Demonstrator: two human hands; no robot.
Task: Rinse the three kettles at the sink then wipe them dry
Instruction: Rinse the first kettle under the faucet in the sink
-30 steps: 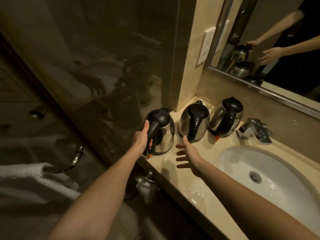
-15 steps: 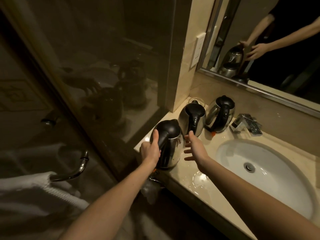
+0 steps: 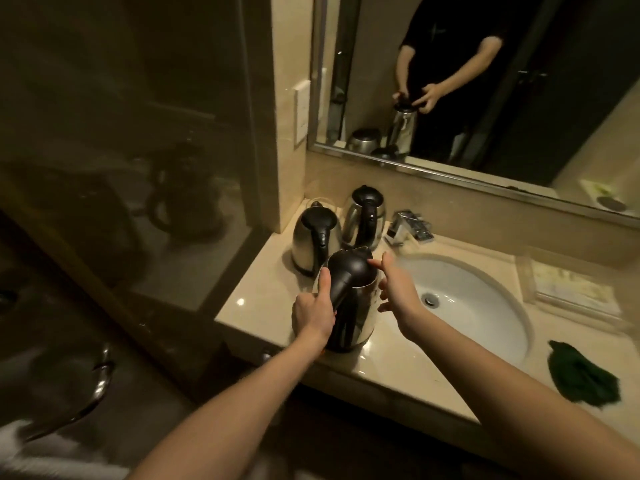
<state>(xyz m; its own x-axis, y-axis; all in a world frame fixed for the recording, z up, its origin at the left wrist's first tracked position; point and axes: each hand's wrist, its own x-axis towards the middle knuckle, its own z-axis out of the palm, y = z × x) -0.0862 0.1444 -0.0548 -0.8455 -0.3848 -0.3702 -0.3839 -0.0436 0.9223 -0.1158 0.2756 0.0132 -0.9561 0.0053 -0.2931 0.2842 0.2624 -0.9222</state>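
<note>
Waiting kettles (image 3: 313, 244) (image 3: 363, 218): two, steel with black lids, upright side by side at the far left of the counter (image 3: 249, 303).
Left hand (image 3: 313, 315): wrapped round the black handle (image 3: 343, 289), thumb laid up along it.
Held kettle (image 3: 365, 317): upright at the counter's near edge, just left of the basin; whether its base rests on the counter cannot be told.
Right hand (image 3: 398, 292): fingers spread, holding nothing, tips at the lid (image 3: 348, 270).
Tap (image 3: 408, 226): on the far rim; no water seen running.
Sink (image 3: 485, 323): the likely destination. Carry the kettle level to the right, open the lid first, and keep its underside out of the stream.
Green cloth (image 3: 581, 375): crumpled, near right; probably for drying.
</note>
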